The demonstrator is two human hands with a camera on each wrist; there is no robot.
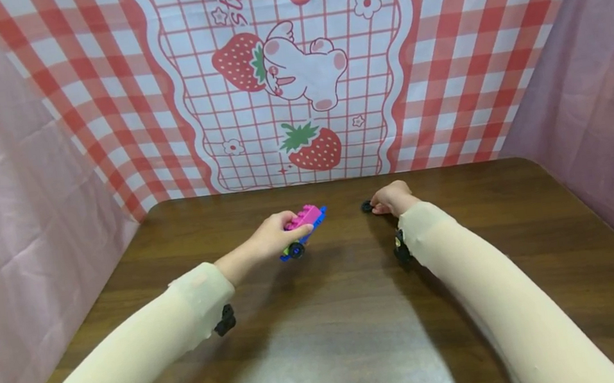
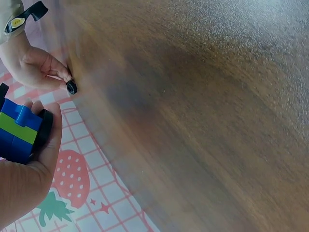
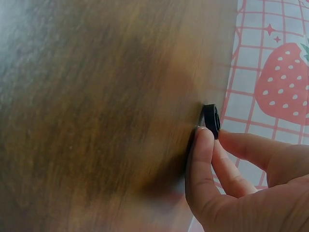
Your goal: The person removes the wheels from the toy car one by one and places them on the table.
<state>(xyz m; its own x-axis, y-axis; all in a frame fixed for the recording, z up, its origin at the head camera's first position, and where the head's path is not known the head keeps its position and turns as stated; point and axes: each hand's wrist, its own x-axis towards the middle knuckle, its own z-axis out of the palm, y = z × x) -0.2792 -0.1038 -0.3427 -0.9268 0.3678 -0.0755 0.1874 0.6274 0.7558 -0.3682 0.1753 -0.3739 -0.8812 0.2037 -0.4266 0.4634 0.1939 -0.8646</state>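
Note:
My left hand [image 1: 273, 235] grips a toy car built of blocks, with a pink brick [image 1: 303, 216] on top, blue and lime-green parts [image 2: 19, 126] and a black wheel [image 1: 296, 250] on its side. It is held above the table. Over by the back of the table, my right hand [image 1: 392, 198] pinches a loose black wheel [image 3: 210, 121] between thumb and fingers. That wheel is at or just above the table surface; the views do not settle which. The far side of the car is hidden by the left hand.
The brown wooden table [image 1: 324, 318] reaches back to a red-and-white strawberry cloth [image 1: 313, 152]. Pink curtains [image 1: 21, 190] hang at both sides. A black strap device [image 1: 225, 319] sits at the left wrist, and another [image 1: 401, 247] at the right.

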